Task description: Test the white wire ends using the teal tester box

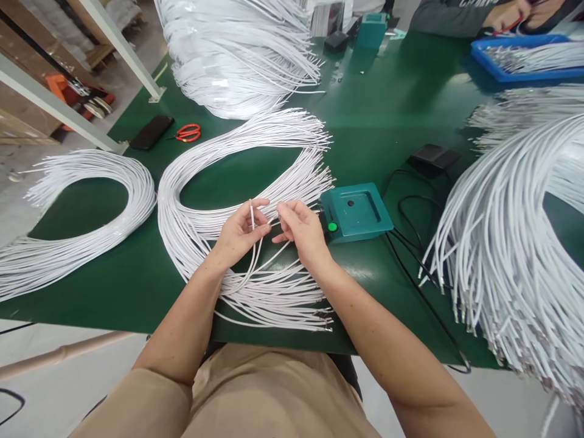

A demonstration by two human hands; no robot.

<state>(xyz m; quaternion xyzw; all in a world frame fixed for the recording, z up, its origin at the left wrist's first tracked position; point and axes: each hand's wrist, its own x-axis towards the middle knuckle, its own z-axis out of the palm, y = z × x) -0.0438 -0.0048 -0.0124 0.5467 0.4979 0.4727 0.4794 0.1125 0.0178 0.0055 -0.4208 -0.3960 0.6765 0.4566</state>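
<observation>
My left hand (241,234) is closed on a white cable (252,214), whose short end stands up between the fingers. Just to its right, my right hand (302,230) is pinched, with thumb and fingertips together. A white strand runs up to that hand from below, though its tip is hidden by the fingers. Both hands hover over a large looped bundle of white cables (171,210), whose metal-tipped ends fan out to the right. Close beside my right hand sits a teal device (365,225) with a lit green button (333,227).
More cable bundles lie at left (141,188), at the back (228,55) and at right (493,225). Red-handled scissors (188,132) and a black phone (152,132) are at back left. Black cords (404,261) trail right. Across the table, a person's hands work near a blue tray (483,68).
</observation>
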